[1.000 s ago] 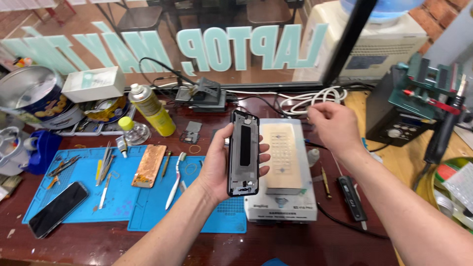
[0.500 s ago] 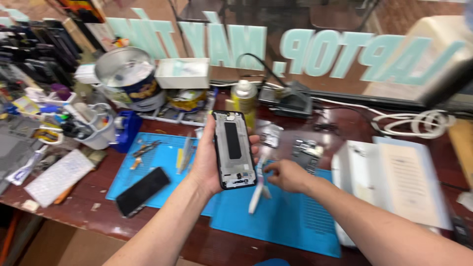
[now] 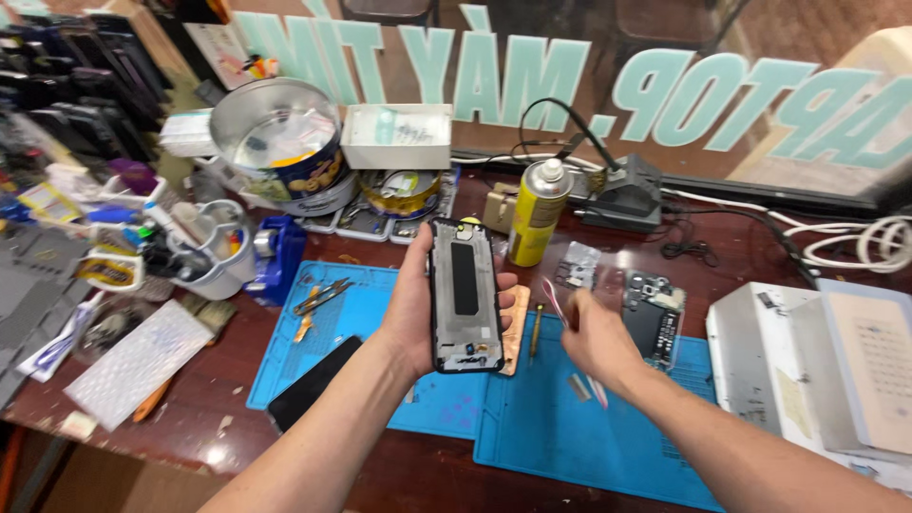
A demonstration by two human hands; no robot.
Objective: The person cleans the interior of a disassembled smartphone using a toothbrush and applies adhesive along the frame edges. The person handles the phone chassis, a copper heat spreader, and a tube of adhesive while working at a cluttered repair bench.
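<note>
The left hand (image 3: 415,318) gripped one black phone frame (image 3: 465,296) upright above the tabletop (image 3: 237,375), fingers wrapped round its edges. The right hand (image 3: 594,342) pinched one thin pink-and-white tool (image 3: 556,302), blurred, just beside the frame. A loose grip could have let the frame drop onto the two blue mats (image 3: 589,432). One yellow spray can (image 3: 539,211) stood behind; one dark phone (image 3: 312,384) lay on the left mat.

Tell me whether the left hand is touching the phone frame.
Touching. The head view shows the left hand wrapped around the black phone frame, thumb on its left edge and fingertips curling over its right edge, holding it upright above the blue mat.
</note>
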